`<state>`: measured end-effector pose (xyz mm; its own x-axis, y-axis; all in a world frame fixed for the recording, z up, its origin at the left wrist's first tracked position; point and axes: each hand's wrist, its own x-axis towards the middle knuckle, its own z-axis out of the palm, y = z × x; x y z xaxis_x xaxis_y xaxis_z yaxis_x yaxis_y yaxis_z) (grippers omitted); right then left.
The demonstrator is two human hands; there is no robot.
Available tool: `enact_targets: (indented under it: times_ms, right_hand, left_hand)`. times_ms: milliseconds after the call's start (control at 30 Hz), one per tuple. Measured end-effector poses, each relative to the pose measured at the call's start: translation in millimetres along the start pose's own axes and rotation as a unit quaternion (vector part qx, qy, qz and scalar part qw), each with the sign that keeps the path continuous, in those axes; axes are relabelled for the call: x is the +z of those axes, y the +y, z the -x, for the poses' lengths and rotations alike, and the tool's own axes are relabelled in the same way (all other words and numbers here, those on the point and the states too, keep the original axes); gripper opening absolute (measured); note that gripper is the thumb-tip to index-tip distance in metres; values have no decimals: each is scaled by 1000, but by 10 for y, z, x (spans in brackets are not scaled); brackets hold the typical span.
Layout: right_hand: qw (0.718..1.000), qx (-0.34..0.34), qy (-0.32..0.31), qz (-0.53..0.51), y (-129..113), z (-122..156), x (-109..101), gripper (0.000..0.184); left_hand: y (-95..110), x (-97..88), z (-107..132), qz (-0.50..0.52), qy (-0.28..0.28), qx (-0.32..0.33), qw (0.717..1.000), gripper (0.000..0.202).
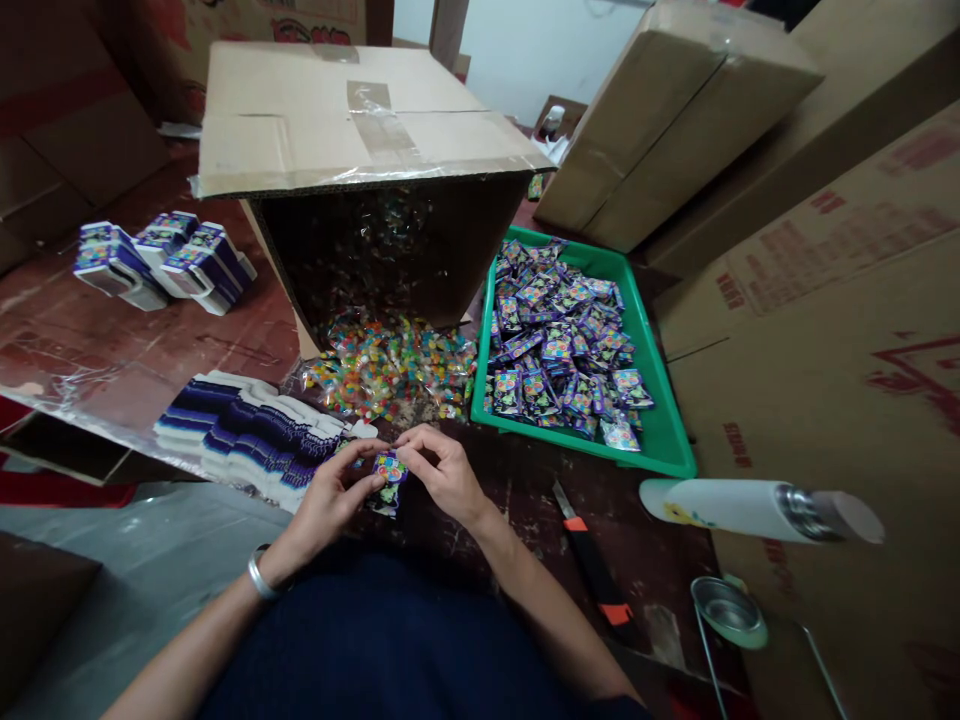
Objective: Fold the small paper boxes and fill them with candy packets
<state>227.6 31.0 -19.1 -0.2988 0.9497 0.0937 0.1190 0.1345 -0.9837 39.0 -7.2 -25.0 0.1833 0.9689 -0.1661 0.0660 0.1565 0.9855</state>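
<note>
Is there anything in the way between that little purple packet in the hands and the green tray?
Only the right hand, touching the purple packet on that side, and the near rim of the green tray. Nothing else visible stands between them; the utility knife lies off to the right.

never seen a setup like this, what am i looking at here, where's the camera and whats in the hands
There's no machine here: these are a person's bare hands, seen by a camera worn on the head, looking forward and down. The left hand pinches a small purple packet, and the right hand pinches its upper edge. On the dark red table, a stack of printed packaging lies beside the left hand. Ahead, bags of colourful sweets spill from a cardboard box. To the right are a green tray of similar packets and, nearer, a cutter knife.
</note>
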Motion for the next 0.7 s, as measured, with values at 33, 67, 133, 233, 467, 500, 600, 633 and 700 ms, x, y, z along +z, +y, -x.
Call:
enact_targets:
  times_ms: [33,67,133,233,467,500,600,633,700]
  right_hand:
    - [1000,6,-17,0,10,22,4,16]
    - [999,23,-30,-5,25,43,4,15]
    - [996,74,-22,-39,70,75,-29,22]
    - [977,101,122,-141,158,83,-211,29]
    - [963,96,154,-199,347,55,-401,44]
    - [978,107,111,-138,369,43,-304,38]
    - [990,90,15,107,412,-55,59,24]
    - [980,79,-10,180,419,-107,172,26]
    - [954,73,-47,288,428,-225,352,32]
  left_hand:
    - [0,4,-2,6,3,-4,1000,33]
    - [4,1,-6,10,0,-6,1000,31]
    - [18,-41,-21,2,-16,1,1000,36]
    - [5,-212,-51,-123,-18,38,991,62]
    - [-240,-530,-34,-544,-6,51,837,66]
    - [-263,-524,-26,-565,-4,51,823,65]
    - [-296,-488,-8,-591,0,58,804,66]
    - [-301,-480,-6,-594,2,61,802,66]
    - [-315,-475,-3,-596,8,67,800,68]
